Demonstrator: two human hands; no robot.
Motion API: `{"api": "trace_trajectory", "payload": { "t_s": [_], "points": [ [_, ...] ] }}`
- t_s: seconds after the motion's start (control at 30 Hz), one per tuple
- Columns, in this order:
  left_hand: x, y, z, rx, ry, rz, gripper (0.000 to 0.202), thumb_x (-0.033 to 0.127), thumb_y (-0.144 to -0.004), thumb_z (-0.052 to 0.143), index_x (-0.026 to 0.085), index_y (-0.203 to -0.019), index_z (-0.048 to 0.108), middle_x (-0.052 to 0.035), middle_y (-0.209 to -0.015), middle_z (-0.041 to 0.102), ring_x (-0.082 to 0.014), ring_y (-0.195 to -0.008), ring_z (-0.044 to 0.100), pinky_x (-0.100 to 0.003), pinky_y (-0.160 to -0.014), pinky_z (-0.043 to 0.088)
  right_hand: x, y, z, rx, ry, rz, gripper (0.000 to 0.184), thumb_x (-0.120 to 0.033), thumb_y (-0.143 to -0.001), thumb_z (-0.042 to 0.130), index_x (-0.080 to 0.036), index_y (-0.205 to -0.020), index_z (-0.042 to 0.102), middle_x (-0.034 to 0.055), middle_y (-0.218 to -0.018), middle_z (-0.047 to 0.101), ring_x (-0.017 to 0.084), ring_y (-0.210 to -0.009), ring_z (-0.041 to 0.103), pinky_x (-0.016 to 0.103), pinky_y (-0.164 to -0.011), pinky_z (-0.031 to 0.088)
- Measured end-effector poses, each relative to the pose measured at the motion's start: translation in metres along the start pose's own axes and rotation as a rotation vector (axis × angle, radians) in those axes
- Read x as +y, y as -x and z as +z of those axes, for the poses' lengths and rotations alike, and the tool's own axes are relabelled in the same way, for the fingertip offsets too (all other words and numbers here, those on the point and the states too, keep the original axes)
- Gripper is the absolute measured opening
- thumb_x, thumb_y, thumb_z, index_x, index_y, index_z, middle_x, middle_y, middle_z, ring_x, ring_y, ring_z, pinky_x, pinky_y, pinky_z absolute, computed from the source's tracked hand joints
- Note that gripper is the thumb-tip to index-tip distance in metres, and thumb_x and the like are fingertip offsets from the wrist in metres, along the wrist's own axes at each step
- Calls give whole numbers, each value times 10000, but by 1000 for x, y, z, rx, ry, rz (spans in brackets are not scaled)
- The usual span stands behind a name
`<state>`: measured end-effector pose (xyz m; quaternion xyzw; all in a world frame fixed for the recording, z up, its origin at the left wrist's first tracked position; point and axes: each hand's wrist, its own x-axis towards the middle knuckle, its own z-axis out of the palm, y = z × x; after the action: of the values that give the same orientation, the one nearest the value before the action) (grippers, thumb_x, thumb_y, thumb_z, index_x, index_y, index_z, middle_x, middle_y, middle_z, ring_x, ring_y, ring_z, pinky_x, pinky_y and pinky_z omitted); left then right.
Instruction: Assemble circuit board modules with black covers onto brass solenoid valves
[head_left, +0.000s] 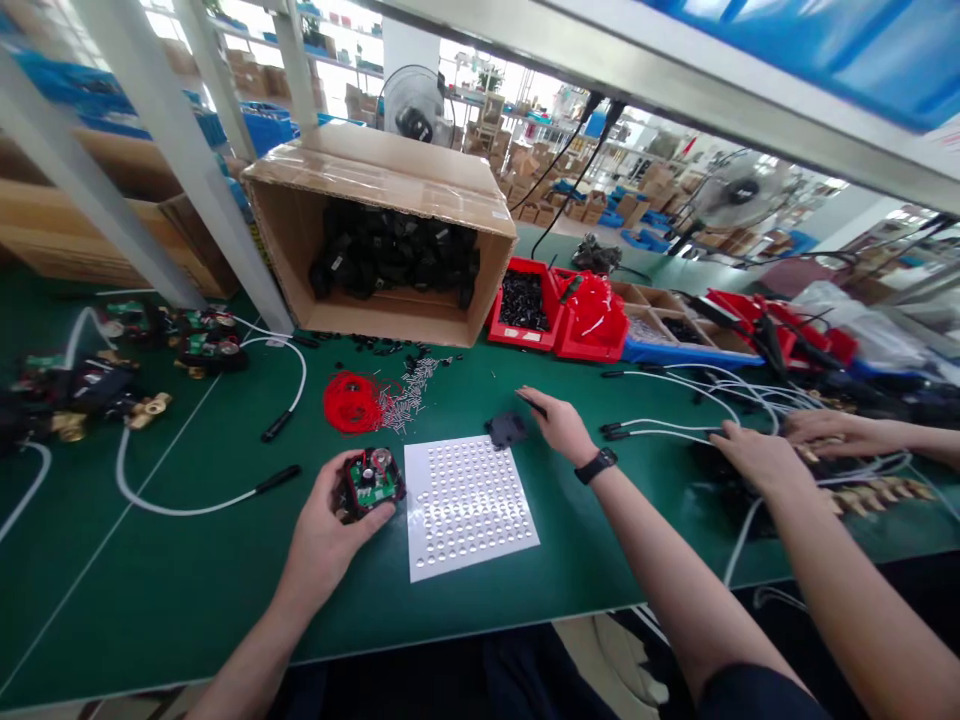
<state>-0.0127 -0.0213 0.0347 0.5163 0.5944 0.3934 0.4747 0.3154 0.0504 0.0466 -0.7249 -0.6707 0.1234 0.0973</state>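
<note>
Holding a small black housing with a green circuit board [369, 483] inside, the left hand [326, 540] has its fingers and thumb clamped around it. It's low over the green surface [187, 580], right at the left edge of a white square sheet covered in rows of little clear bumps [469, 505]. The right hand [559, 425], with a black watch [596, 465] on the wrist, rests at the far side of that sheet, fingers stretched out just beside a flat black plastic piece [506, 428]. Something thin and dark sits at the fingertips, but honestly can't tell if the hand is gripping it or just touching. Further back there's a red bundle of thin rings [351, 402] next to a scatter of small silver pins [409, 393]. Behind those is a brown cardboard box tipped on its side [375, 185] with black parts in it. Off to the right, another person's hands [757, 455] are on a tangle of white cables [675, 425].
</note>
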Motion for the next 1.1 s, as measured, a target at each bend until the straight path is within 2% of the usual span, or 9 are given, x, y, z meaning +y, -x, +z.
{"api": "trace_trajectory", "payload": {
  "t_s": [0.1, 0.2, 0.4, 0.57, 0.67, 0.8, 0.93, 1.03, 1.1],
  "points": [
    [1, -1, 1, 0, -72, -6, 640, 417, -651, 696, 220, -1192, 416, -78, -1158, 539, -251, -1003, 579, -420, -884, 484, -15, 2, 7, 90, 114, 208, 486, -463, -904, 322, -77, -1085, 556, 226, -933, 647, 350, -898, 618, 473, -738, 468],
    [1, -3, 4, -35, -99, 12, 640, 430, -656, 693, 234, -1194, 406, -68, -1166, 533, -246, -1000, 579, -420, -893, 475, -35, 7, 20, 23, 204, 242, 636, -668, -810, 338, -101, -1004, 549, 189, -806, 649, 351, -813, 632, 442, -690, 470],
    [9, -6, 11, -79, -126, 64, 622, 392, -653, 694, 227, -1183, 412, -62, -1134, 553, -238, -950, 595, -402, -862, 487, -48, 4, 19, -142, 199, 71, 618, -633, -797, 425, -217, -1255, 410, 152, -1024, 580, 290, -872, 623, 374, -721, 451],
    [19, -6, 17, -34, -283, 185, 628, 409, -652, 701, 215, -1185, 432, -70, -1120, 566, -262, -983, 580, -421, -879, 466, -51, -2, 23, -10, -132, 227, 531, -532, -788, 518, -144, -1150, 488, 204, -1086, 518, 335, -946, 571, 453, -782, 420],
    [26, -6, 18, 5, -495, 380, 651, 465, -641, 712, 220, -1186, 452, -74, -1107, 560, -279, -1005, 546, -426, -869, 454, -61, 5, 23, -17, -280, 169, 420, -479, -877, 356, -172, -1128, 492, 131, -1036, 562, 215, -803, 588, 350, -697, 456],
    [36, -5, 25, 1, -744, 604, 714, 527, -623, 709, 179, -1193, 458, -90, -1007, 562, -283, -923, 528, -423, -807, 452, -85, 31, 25, -296, -879, 131, 532, -499, -896, 103, -224, -1185, 454, 36, -873, 585, 57, -368, 281, 209, -355, 279],
    [44, -5, 34, -33, -894, 643, 723, 441, -604, 755, 155, -1194, 453, -89, -941, 556, -278, -875, 509, -410, -766, 447, -106, 55, 38, -539, -1599, 206, 385, -516, -839, 384, -262, -1120, 453, -58, -667, 476, 21, -354, 80, 169, -329, 72],
    [47, -4, 36, -44, -934, 610, 704, 375, -611, 766, 159, -1197, 440, -86, -934, 550, -276, -880, 506, -406, -775, 440, -112, 62, 41, -425, -1543, 25, 327, -468, -846, 452, -261, -1097, 479, -44, -712, 492, 39, -404, 303, 157, -354, 238],
    [48, -4, 35, -47, -917, 586, 708, 366, -600, 778, 159, -1186, 440, -85, -937, 551, -278, -893, 505, -408, -793, 434, -113, 63, 39, -314, -1363, -181, 318, -432, -870, 437, -235, -1115, 485, 7, -911, 541, 102, -680, 514, 206, -583, 437]
  ]
}}
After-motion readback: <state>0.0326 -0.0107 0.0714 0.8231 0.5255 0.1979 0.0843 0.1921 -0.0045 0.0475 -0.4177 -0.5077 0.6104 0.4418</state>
